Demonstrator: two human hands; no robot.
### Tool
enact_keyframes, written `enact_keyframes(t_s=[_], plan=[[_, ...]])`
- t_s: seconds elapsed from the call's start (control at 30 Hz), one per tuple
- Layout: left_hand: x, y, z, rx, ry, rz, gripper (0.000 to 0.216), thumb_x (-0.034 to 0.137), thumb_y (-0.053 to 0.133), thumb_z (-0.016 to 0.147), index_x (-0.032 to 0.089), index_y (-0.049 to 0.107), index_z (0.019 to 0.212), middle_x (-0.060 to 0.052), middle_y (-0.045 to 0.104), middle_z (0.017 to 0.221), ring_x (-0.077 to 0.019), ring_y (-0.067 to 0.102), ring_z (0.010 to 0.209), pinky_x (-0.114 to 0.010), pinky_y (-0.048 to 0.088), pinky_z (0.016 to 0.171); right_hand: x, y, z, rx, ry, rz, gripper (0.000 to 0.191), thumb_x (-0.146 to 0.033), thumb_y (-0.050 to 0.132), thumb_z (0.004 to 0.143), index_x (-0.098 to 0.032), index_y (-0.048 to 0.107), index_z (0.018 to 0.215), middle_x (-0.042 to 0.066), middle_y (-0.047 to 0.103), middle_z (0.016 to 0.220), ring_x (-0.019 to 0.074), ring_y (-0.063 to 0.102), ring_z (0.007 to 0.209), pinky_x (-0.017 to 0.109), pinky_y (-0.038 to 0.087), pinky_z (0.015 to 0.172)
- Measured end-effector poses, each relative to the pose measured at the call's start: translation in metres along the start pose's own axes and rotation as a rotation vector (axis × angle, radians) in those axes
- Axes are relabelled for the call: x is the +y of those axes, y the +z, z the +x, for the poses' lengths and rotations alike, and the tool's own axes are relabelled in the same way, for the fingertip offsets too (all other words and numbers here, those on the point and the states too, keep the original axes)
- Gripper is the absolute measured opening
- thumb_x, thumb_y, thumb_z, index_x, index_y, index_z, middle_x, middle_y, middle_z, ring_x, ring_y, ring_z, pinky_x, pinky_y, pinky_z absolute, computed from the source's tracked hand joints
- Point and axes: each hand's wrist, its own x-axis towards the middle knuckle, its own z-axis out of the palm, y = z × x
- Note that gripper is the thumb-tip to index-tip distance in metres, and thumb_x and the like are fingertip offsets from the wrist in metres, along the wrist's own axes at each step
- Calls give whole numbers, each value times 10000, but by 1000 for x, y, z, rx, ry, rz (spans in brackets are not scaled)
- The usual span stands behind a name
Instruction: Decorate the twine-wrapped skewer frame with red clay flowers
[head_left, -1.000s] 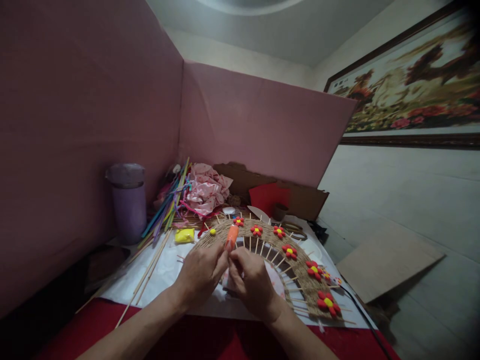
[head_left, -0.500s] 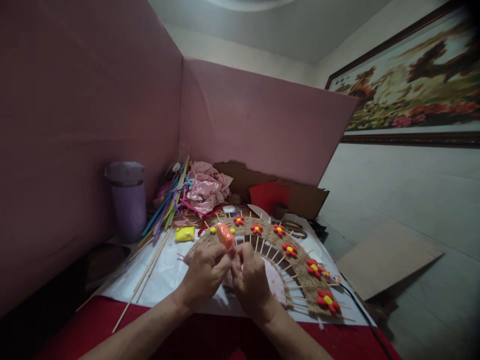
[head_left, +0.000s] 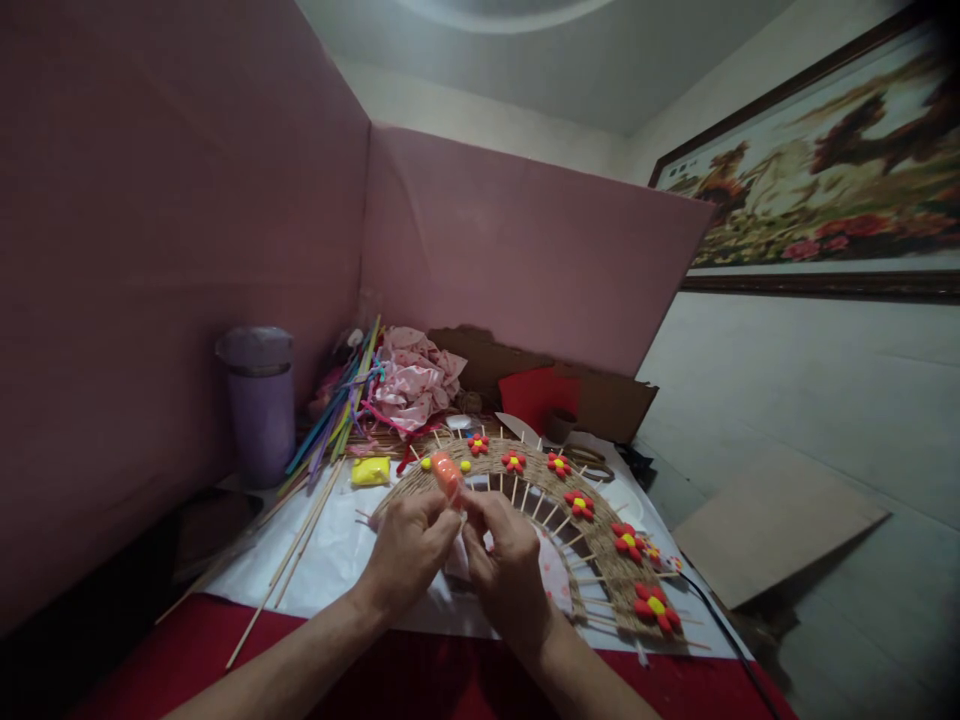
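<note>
Between both hands is a small clear packet of orange modelling clay (head_left: 447,474), its plastic end pinched in the fingertips. My left hand (head_left: 411,545) is closed on the wrapper from the left. From the right, my right hand (head_left: 504,550) pinches the same plastic, close against the left fingers. Behind and beneath them lies an arched woven twine panel (head_left: 611,575) with thin sticks poking out of both edges. Red clay flowers with yellow centres, such as one flower (head_left: 657,607), sit along its arc. A yellow clay packet (head_left: 370,471) lies to the left.
A purple lidded cup (head_left: 262,420) stands at the left by the pink partition. Coloured pipe cleaners (head_left: 337,410) and crumpled pink fabric (head_left: 420,380) are piled at the back. Scissors (head_left: 592,460) lie behind the panel. A black cable (head_left: 716,620) runs down the right edge.
The orange packet has tipped and dropped slightly, lower and a little to the left. My right hand's fingers have shifted on the plastic; both hands stay together.
</note>
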Motion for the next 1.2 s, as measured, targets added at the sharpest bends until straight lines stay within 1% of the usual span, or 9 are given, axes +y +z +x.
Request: enact_keyframes(t_s=[0.13,0.37,0.53,0.57,0.6,0.7,0.77,0.93,1.2], plan=[[3,-1,0,-39,-11,-27,269,219,429,719,185,338,469,54,349,471,-98,338,497,-227,254,492,1,2,0,-3,-10,-6,342,-119,445,845,-187,546,1165,77,603,884,175,569,774,293,469,689],[4,-8,-1,-100,169,-40,298,222,451,786,171,408,495,63,331,484,-81,299,482,-220,239,483,9,1,8,-16,111,276,392,-75,465,794,-227,622,1120,36,583,818,144,561,725,259,477,657],[3,-23,10,339,68,-202,207,374,559,774,174,545,826,43,475,646,-98,421,578,-208,335,545,8,-4,16,79,287,531,344,-98,484,761,-227,681,1012,-16,514,684,87,465,536,214,424,516],[2,-24,13,355,22,-251,270,409,587,749,175,539,874,42,478,661,-99,427,585,-206,342,547,7,-3,16,82,314,579,335,-106,490,758,-229,687,998,-19,514,676,81,454,518,212,418,502],[0,-25,15,317,-27,-322,320,449,601,729,170,536,872,36,490,670,-98,436,583,-204,345,537,7,-2,16,77,338,622,322,-117,500,756,-230,693,988,-20,519,674,79,453,509,213,416,493],[-4,-22,19,5,-186,-565,410,561,534,737,151,526,744,31,479,598,-81,409,493,-188,301,452,4,1,14,38,378,706,288,-158,537,758,-231,698,986,-25,528,643,79,459,495,224,428,502],[-5,-18,18,-81,-255,-622,439,586,540,721,148,519,697,50,439,532,-58,349,422,-173,240,401,2,1,13,4,399,733,264,-195,554,773,-223,696,994,-35,508,589,84,462,488,232,437,517],[-5,-15,14,-23,-301,-640,423,562,596,691,148,510,670,66,412,472,-44,323,376,-160,208,361,-3,2,11,-75,478,841,224,-292,591,784,-193,690,959,-41,509,532,87,462,450,236,426,492],[-2,-11,15,189,-312,-780,406,449,708,619,160,426,579,85,402,452,-33,348,371,-151,279,359,-4,11,1,-136,442,958,101,-239,621,752,-206,668,835,-35,541,590,78,492,451,213,415,451]])
